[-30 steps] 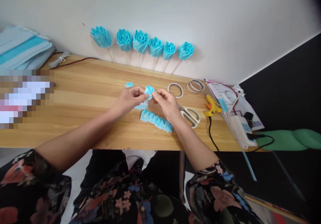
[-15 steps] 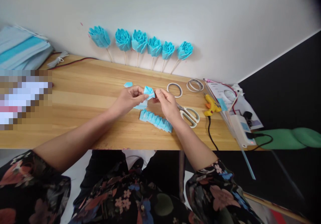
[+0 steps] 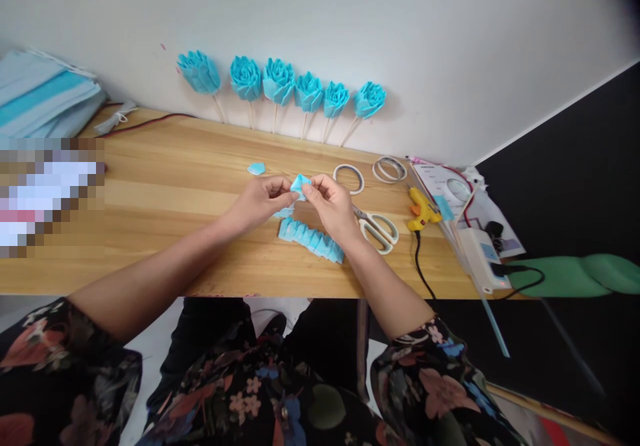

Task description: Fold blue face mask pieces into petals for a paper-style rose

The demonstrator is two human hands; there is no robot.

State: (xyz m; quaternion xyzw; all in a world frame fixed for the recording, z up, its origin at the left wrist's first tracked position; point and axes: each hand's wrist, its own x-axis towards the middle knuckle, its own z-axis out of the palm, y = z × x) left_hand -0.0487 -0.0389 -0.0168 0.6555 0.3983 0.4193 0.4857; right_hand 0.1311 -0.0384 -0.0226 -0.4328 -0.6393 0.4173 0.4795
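Note:
Between both hands is a small folded piece of light-blue fabric (image 3: 301, 183), held above the table. My left hand (image 3: 264, 201) pinches its left side with thumb and fingers. At its right side my right hand (image 3: 331, 205) grips it, thumb pressed on the front. Just below lies an overlapping row of folded blue pieces (image 3: 311, 239). Partly hidden behind my left hand are more flat blue pieces (image 3: 285, 213). One single folded blue piece (image 3: 257, 168) rests farther back on the wood. Scissors (image 3: 380, 229) with white handles lie beside my right hand.
Several blue fabric roses (image 3: 279, 83) on sticks lean against the wall. Rolls of tape (image 3: 349, 179) lie behind my right hand. On the right are a yellow glue gun (image 3: 423, 210), a white power strip (image 3: 481, 259) and papers. Blue-and-white sheets (image 3: 45, 99) are stacked at left.
The folded piece has shifted slightly right and turned in my fingers. My right thumb has moved left onto its front, and the hands are closer together.

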